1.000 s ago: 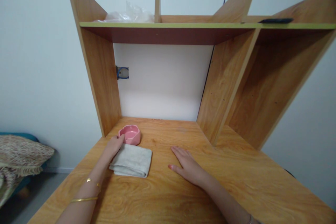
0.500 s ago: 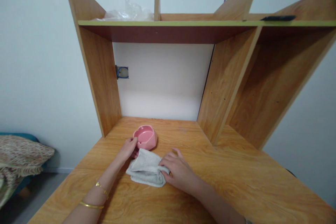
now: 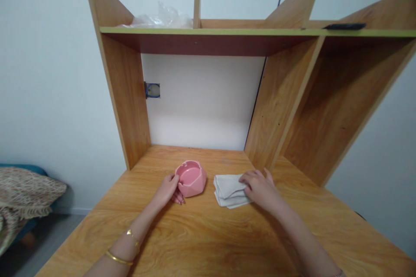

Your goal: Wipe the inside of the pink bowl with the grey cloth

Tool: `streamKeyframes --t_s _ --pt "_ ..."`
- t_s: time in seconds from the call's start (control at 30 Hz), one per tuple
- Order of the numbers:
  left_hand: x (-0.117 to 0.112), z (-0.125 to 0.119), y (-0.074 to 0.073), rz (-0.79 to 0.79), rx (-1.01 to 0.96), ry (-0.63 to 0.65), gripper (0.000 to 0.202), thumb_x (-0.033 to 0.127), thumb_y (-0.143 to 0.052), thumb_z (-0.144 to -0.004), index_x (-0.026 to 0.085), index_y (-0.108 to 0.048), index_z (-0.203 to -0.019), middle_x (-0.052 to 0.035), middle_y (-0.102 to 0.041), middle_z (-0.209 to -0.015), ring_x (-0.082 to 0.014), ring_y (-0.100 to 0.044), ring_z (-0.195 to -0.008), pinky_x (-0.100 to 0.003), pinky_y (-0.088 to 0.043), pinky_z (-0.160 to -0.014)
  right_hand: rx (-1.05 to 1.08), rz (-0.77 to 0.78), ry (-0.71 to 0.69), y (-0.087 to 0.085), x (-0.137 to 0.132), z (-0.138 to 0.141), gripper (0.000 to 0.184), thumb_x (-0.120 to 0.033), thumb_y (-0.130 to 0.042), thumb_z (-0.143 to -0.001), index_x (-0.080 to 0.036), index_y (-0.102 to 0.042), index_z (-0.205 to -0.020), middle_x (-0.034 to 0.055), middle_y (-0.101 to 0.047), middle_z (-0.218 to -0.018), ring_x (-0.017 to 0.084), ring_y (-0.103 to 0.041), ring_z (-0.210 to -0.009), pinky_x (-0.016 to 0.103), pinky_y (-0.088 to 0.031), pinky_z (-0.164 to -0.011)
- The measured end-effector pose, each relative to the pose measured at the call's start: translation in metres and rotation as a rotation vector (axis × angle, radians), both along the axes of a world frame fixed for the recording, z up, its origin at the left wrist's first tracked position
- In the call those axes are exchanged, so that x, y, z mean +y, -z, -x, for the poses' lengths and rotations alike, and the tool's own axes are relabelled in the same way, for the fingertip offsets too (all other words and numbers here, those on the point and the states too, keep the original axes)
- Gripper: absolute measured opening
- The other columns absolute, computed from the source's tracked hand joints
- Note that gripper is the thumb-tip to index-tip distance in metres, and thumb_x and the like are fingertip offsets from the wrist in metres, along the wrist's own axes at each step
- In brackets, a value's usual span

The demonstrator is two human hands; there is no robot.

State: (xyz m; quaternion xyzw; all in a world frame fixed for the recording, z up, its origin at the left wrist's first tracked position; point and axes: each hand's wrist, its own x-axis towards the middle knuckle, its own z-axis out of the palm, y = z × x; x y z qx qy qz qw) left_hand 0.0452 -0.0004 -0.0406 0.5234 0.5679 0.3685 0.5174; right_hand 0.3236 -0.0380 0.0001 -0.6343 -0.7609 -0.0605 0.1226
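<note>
- Left hand: fingers are curled around the near-left side of the pink bowl and the thumb sits at the rim, a closed hold. The bowl's underside is hidden, so it cannot be told whether it rests flat on the desk or is tipped.
- Right hand: lies on the right part of the folded grey cloth, fingers bent down onto it. The thumb is hidden, so it cannot be told whether it pinches the cloth or just presses on it.
- Both forearms are cut off at the bottom edge. There are two gold bangles on the left wrist.
- The bowl is mid-desk, just left of the cloth, with a narrow gap between them and no contact.
- Top shelf: a crumpled clear plastic bag on the left and a dark flat object on the right, too thin to identify.
- Surface: wood-grain desk with a matching hutch on it, against a pale wall. A wall socket shows in the open bay.
- Room: a patterned blanket on a bed lies low on the left, partly out of the view.
- Clearance: the cloth lies near the foot of the hutch's slanted divider. There is bare desk behind the bowl and across the near half.
</note>
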Motion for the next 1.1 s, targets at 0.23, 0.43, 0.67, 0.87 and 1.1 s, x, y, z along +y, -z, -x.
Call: streamKeyframes --t_s 0.23,0.43,0.67,0.87,1.1 --pt "-0.002 -0.004 0.003 -0.021 0.025 0.051 0.026 0.028 -0.028 -0.085 0.01 -0.045 -0.093 0.0003 -0.055 -0.038 -0.0147 -0.058 -0.035 -0.018 -0.043 -0.035 0.09 0.175 -0.205 0.007 -0.002 0.012 0.039 -0.04 -0.06 -0.065 -0.021 -0.061 -0.099 0.0079 -0.058 -0.103 0.025 -0.046 -0.1 0.035 -0.031 -0.084" --pt "-0.006 -0.009 0.001 -0.052 0.046 0.092 0.024 0.025 -0.029 -0.082 0.01 -0.046 -0.091 0.0014 -0.053 -0.036 -0.0142 -0.057 -0.033 -0.017 -0.041 -0.033 0.092 0.151 -0.146 0.01 0.007 0.005 0.019 -0.03 -0.05 -0.077 -0.016 -0.062 -0.084 0.0085 -0.062 -0.088 0.021 -0.053 -0.086 0.028 -0.036 -0.074" --pt "-0.012 -0.013 -0.001 -0.077 0.066 0.152 0.025 0.026 -0.033 -0.079 0.01 -0.048 -0.091 0.0022 -0.053 -0.037 -0.014 -0.057 -0.033 -0.017 -0.041 -0.033 0.135 0.127 -0.178 0.009 0.005 0.011 0.033 -0.035 -0.036 -0.086 -0.016 -0.063 -0.078 0.0091 -0.063 -0.08 0.02 -0.054 -0.08 0.028 -0.037 -0.07" --pt "-0.014 -0.012 -0.002 -0.095 0.081 0.175 0.026 0.025 -0.034 -0.077 0.01 -0.05 -0.092 0.0033 -0.052 -0.036 -0.0139 -0.056 -0.033 -0.017 -0.04 -0.032 0.141 0.134 -0.176 0.016 0.008 0.008 0.021 -0.031 -0.056 -0.073 -0.017 -0.063 -0.086 0.008 -0.063 -0.088 0.021 -0.053 -0.087 0.028 -0.037 -0.074" --pt "-0.014 -0.011 -0.003 -0.106 0.097 0.179 0.026 0.027 -0.033 -0.078 0.01 -0.05 -0.089 0.0034 -0.052 -0.036 -0.0128 -0.056 -0.033 -0.016 -0.039 -0.032 0.108 0.163 -0.172 0.015 0.008 0.008 0.021 -0.031 -0.057 -0.072 -0.017 -0.062 -0.087 0.0074 -0.063 -0.09 0.022 -0.053 -0.089 0.028 -0.036 -0.076"
